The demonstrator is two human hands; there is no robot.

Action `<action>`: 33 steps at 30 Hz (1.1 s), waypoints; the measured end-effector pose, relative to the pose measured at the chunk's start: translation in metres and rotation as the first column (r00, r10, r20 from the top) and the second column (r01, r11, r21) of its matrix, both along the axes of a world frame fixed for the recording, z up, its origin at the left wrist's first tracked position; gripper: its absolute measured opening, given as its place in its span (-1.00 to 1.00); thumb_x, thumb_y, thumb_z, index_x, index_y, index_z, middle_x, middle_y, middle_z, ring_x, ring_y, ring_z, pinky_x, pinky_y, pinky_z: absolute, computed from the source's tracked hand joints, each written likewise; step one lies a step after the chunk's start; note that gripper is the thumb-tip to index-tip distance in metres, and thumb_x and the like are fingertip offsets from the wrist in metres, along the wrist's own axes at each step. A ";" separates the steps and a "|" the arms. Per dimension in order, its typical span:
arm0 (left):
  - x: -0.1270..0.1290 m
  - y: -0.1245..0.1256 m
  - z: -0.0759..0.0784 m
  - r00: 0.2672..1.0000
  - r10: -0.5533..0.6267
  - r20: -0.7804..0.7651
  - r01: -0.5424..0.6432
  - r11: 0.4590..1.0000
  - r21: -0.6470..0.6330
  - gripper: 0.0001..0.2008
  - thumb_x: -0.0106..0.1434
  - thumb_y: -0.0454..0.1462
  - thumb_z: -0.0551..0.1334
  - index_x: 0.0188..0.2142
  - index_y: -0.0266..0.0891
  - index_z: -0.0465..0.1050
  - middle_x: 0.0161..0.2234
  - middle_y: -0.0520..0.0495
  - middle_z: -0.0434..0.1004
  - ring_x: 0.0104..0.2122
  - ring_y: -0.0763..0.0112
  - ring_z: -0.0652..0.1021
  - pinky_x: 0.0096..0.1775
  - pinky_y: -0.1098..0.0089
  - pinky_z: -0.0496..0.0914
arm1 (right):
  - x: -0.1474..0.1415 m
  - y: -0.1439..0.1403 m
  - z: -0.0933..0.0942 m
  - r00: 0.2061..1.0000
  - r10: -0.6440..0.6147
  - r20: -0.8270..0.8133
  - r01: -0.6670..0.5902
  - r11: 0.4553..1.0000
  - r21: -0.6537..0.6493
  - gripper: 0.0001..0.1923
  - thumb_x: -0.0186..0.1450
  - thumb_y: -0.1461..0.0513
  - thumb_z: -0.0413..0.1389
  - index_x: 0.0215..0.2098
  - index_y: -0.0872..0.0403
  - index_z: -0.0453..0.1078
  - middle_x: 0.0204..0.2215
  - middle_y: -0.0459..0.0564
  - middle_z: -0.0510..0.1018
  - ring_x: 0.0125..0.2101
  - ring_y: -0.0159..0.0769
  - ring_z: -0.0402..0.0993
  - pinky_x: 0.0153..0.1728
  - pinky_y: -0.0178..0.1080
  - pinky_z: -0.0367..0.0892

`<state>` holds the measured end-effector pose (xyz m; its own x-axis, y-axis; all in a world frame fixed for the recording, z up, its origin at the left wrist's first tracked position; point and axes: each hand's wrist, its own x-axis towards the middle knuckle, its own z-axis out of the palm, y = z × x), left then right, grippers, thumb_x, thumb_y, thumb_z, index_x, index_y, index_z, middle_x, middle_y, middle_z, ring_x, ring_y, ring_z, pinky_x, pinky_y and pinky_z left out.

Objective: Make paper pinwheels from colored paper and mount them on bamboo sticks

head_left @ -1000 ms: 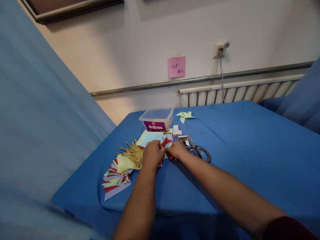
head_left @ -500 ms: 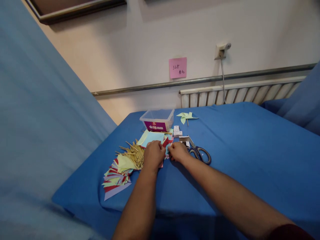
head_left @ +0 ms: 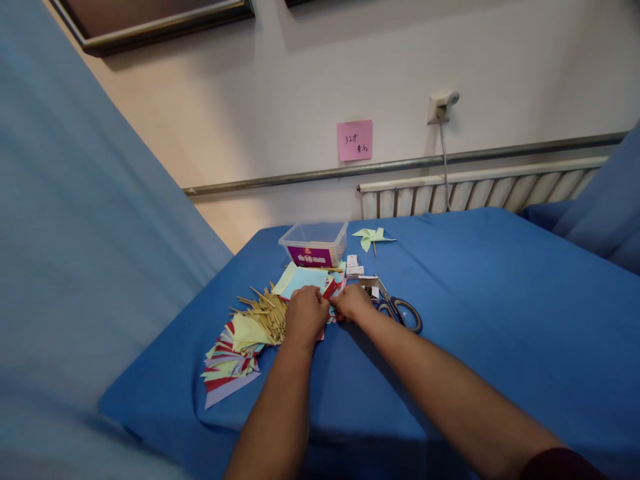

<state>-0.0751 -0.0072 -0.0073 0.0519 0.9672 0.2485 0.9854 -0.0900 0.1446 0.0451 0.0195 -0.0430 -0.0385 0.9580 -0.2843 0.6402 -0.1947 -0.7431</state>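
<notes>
My left hand [head_left: 306, 312] is closed over the near edge of a paper pile, fingers curled inward. Beside it, almost touching, my right hand [head_left: 351, 303] is closed in a pinch. What the fingers grip is hidden by the hands. Just beyond them lie a light-blue paper sheet [head_left: 306, 278] and a red piece of paper [head_left: 330, 287]. Left of my left hand is a heap of thin wooden sticks [head_left: 270, 312], with a fan of coloured paper pieces [head_left: 231, 363] in front. Scissors [head_left: 400, 312] with dark handles lie right of my right hand, next to a small open box [head_left: 371, 291].
A clear plastic tub [head_left: 315, 248] with a purple label stands behind the papers. Small white boxes [head_left: 355, 269] sit near it. A pale-green paper pinwheel [head_left: 373, 237] lies farther back on the blue cloth [head_left: 490, 320]. Blue curtains [head_left: 100, 233] hang at the left.
My right hand has moved slightly left, closer to my left hand. The left hand stays nearly in place. The whole view has shifted a little downward.
</notes>
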 end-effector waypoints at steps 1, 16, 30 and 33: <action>0.000 0.000 0.000 1.000 0.009 -0.005 -0.009 1.000 -0.007 -0.82 0.18 -0.28 0.12 -0.41 -0.24 0.50 -0.30 -0.18 0.57 -0.25 0.22 0.48 -0.24 0.32 0.23 | 0.000 0.000 0.000 1.000 -0.005 0.015 0.005 1.000 0.007 -0.66 0.23 0.05 0.10 -0.51 0.12 0.51 -0.51 0.11 0.62 -0.52 -0.23 0.53 -0.47 -0.29 0.36; 0.001 -0.003 0.003 0.999 0.041 -0.023 -0.040 0.999 0.011 -0.77 0.24 -0.23 0.11 -0.38 -0.28 0.51 -0.30 -0.21 0.56 -0.26 0.21 0.47 -0.27 0.31 0.19 | 0.002 -0.008 0.003 0.998 0.002 0.055 -0.008 0.994 0.108 -0.73 0.29 0.19 0.06 -0.45 0.14 0.51 -0.54 0.11 0.60 -0.46 -0.22 0.54 -0.40 -0.29 0.31; -0.001 0.000 0.000 0.996 0.067 0.053 -0.067 0.998 0.009 -0.81 0.22 -0.26 0.13 -0.38 -0.26 0.51 -0.31 -0.18 0.55 -0.29 0.25 0.47 -0.29 0.33 0.20 | 0.012 -0.016 -0.021 0.988 -0.042 -0.149 0.078 0.966 0.247 -0.76 0.25 0.35 0.06 -0.14 0.04 0.44 -0.48 -0.08 0.59 -0.52 -0.36 0.48 -0.45 -0.36 0.29; -0.002 0.000 -0.003 0.997 0.056 0.043 -0.056 0.998 0.013 -0.80 0.22 -0.27 0.12 -0.38 -0.26 0.51 -0.31 -0.19 0.55 -0.28 0.23 0.47 -0.28 0.32 0.22 | 0.014 -0.017 -0.022 0.987 -0.018 -0.163 0.067 0.952 0.298 -0.66 0.18 0.37 0.12 -0.09 -0.01 0.42 -0.47 -0.13 0.58 -0.48 -0.36 0.48 -0.43 -0.37 0.29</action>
